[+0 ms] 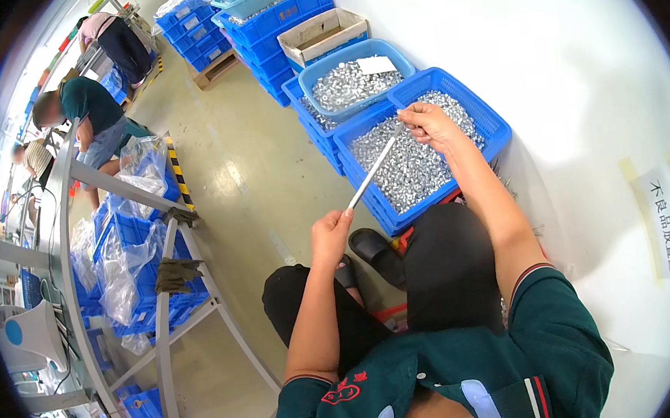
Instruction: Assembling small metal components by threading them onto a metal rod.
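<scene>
Head view: both hands' fingers grip a thin rod [376, 167] over a blue crate [493, 132] (small metal parts, probably) on pale floor [255, 183].

1. The thin straight silver rod [376, 167] looks like smooth bright metal.
2. The small silver metal parts [410, 169] glint, heaped loose (too small to tell their form).
3. The blue latticed plastic crate [493, 132] has a matt finish.
4. The round pale-blue plastic basin [398, 53] looks smooth.
5. The brown cardboard box [323, 35] is dull.
6. The pale floor [247, 176] shines slightly.
7. The black slip-on sandal [377, 254] looks like matt rubber.
</scene>
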Demonstrator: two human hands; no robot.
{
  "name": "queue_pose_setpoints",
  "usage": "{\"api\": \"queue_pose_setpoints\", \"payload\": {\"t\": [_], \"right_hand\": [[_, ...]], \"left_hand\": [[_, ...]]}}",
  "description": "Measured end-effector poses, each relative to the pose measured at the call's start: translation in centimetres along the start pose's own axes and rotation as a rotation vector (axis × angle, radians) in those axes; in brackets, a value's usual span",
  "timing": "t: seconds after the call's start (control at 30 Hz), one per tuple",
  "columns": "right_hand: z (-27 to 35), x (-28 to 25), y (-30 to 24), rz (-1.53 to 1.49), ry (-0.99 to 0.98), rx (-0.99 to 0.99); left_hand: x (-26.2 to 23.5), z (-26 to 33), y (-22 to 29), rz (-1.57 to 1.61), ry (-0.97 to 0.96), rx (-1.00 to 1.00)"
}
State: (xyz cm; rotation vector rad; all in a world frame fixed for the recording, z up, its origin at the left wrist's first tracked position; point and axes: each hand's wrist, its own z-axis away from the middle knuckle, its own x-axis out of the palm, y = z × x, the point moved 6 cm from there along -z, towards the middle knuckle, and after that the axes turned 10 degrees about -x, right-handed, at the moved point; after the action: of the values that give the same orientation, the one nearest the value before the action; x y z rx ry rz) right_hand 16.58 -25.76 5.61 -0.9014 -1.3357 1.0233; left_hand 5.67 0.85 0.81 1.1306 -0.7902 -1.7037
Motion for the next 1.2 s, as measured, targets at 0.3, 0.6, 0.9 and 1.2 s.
{"api": "queue_pose_setpoints", "payload": {"t": [0.3,0.6,0.9,1.2], "right_hand": [[0.6,2.5,1.1,-0.107,-0.179,0.053],[0.5,0.6,3.1,-0.168,-0.039,0.175],[-0.9,-0.5,3.5,-0.545,0.056,0.158],[-0.3,0.2,2.5,-0.543,0.052,0.140]], "left_hand": [[1.5,0.6,0.0,0.344,-0.323,-0.241],[0.7,-0.2,-0.6,0.347,-0.179,-0.290],[0.4,-0.1,-0.2,0.304,-0.166,-0.161],[0.4,-0.3,-0.7,0.176,-0.125,-0.099]]}}
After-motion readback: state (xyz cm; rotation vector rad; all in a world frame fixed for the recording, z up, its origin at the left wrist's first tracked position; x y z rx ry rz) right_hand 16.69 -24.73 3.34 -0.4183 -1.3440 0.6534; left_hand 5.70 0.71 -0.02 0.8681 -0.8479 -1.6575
